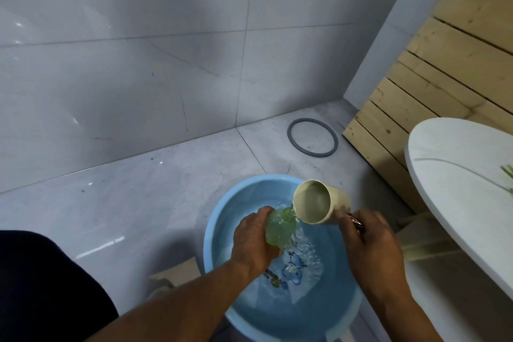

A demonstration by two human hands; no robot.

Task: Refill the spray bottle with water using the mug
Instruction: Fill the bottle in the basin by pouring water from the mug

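With our left hand (pixel 256 239) we grip the green translucent spray bottle (pixel 280 228), fingers wrapped round its ribbed plastic body, its open neck held over the round blue plastic basin (pixel 213 233) of water. Our right hand (pixel 370 241) grasps the cream, smooth mug (pixel 319 201) by its handle, tipped so water streams at the neck, some spilling past. We judge filling is underway; capping remains, and no spray head is in sight
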